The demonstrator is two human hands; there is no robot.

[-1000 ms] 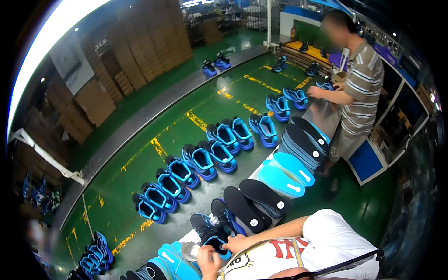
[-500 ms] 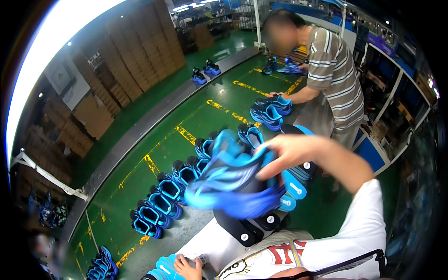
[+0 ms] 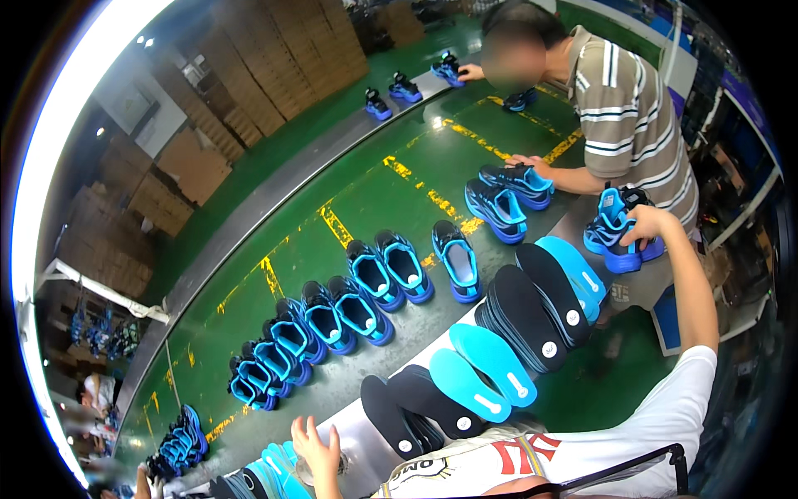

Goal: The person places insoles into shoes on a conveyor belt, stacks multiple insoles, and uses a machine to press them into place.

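My right hand (image 3: 651, 226) is closed on a pair of black and blue sneakers (image 3: 617, 237), held up at the right beside the co-worker. My left hand (image 3: 316, 449) is raised at the lower middle with its fingers apart and nothing in it. Close by it lie light-blue insoles (image 3: 283, 470) and a small shiny object that I cannot make out. Between my hands, stacks of black insoles (image 3: 519, 320) and a pair of blue insoles (image 3: 474, 387) lie along the pale ledge (image 3: 345, 424).
Several black and blue sneakers (image 3: 332, 320) stand in a row on the green table (image 3: 332, 224) with yellow marks. Across it, a co-worker in a striped shirt (image 3: 619, 125) touches sneakers (image 3: 499, 208) and reaches to the grey far strip (image 3: 274, 200), where other sneakers stand.
My right hand has carried the sneakers from the middle to the far right. My left hand has lifted and spread its fingers. The co-worker has reached toward the far strip.
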